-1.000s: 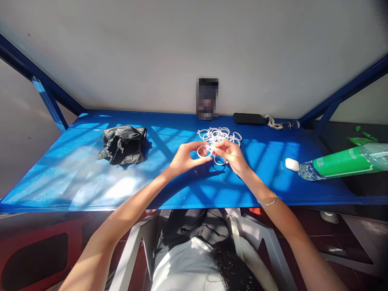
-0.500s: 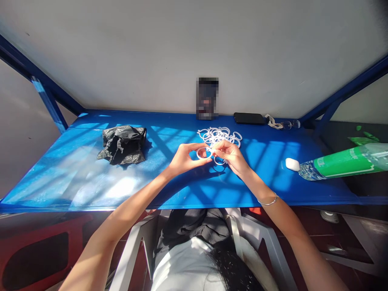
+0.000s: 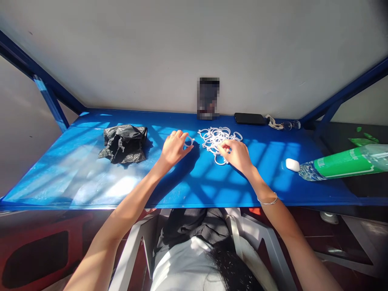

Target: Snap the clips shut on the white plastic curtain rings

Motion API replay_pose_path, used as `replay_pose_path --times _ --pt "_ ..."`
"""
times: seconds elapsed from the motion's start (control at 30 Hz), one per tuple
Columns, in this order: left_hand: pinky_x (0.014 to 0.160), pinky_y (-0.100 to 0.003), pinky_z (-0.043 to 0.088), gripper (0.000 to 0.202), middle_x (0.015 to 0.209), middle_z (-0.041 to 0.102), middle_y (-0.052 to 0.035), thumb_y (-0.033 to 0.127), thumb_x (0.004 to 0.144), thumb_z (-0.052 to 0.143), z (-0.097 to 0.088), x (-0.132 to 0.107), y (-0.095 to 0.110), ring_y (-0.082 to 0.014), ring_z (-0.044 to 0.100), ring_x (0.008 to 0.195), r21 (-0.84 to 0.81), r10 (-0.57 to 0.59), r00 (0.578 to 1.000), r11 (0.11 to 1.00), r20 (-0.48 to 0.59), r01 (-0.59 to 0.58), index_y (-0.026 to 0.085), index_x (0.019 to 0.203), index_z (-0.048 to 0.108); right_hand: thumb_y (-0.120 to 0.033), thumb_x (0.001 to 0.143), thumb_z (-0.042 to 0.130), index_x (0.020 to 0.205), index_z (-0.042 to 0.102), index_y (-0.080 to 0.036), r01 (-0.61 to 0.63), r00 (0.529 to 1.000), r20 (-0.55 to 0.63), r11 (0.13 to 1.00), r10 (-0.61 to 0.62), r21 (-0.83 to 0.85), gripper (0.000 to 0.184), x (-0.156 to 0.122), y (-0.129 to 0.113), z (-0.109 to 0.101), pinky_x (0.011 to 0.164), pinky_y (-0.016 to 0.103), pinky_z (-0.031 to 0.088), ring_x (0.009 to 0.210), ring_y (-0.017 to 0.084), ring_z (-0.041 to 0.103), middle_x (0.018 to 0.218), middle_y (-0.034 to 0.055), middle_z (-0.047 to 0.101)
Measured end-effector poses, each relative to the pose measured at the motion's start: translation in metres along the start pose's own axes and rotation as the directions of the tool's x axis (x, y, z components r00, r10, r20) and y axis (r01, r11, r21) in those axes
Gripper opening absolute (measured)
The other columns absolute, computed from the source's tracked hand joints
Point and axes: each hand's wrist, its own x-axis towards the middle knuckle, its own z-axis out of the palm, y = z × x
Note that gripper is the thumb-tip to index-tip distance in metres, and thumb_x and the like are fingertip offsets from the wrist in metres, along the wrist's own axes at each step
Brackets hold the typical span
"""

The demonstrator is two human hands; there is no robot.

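Observation:
Between the thumb and fingers of my left hand (image 3: 173,148) is a white plastic curtain ring (image 3: 189,141), held just above the blue table, left of a pile. That pile of white curtain rings (image 3: 212,137), each with a small tab or eye, lies tangled at the table's middle. My right hand (image 3: 236,154) reaches into the pile's near right side, its thumb and index finger pinched on a ring there. The fingers partly hide that ring. One more ring (image 3: 220,161) sticks out below the pile, by my right fingertips.
A crumpled black plastic bag (image 3: 124,144) sits open at the left of the blue table (image 3: 182,190). Against the wall stands a blurred dark device (image 3: 208,99). Beside it lie a black phone (image 3: 249,118) and glasses (image 3: 291,125). At right are a white case (image 3: 292,165) and a green-labelled bottle (image 3: 342,161).
My hands were together in front of the pile, working on a ring. The left has moved left and away with a ring, while the right has shifted slightly right, down onto the pile.

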Motion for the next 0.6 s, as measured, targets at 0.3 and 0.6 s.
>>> replay_pose_path --times 0.3,0.6 --pt "0.090 -0.045 0.047 0.041 0.120 0.060 -0.0203 0.034 0.094 0.056 -0.009 -0.003 -0.018 -0.0389 0.055 0.117 0.285 -0.211 0.975 0.941 0.069 0.184 0.008 0.124 0.061 -0.037 0.077 0.074 0.063 0.061 -0.019 0.056 0.958 0.285 0.976 0.006 -0.210 0.026 -0.007 -0.005 -0.009 0.058 0.027 0.028 0.061 0.014 0.054 0.063 -0.0004 0.064" --pt "0.092 -0.048 0.048 0.044 0.124 0.059 -0.0220 0.033 0.092 0.058 -0.005 -0.006 -0.013 -0.0400 0.054 0.119 0.295 -0.213 0.965 0.942 0.153 0.161 0.005 0.126 0.061 -0.024 0.079 0.065 0.064 0.067 -0.018 0.133 0.900 0.428 0.986 -0.080 -0.096 0.017 -0.006 0.001 -0.011 0.058 0.026 0.030 0.060 0.013 0.054 0.066 0.0010 0.067"
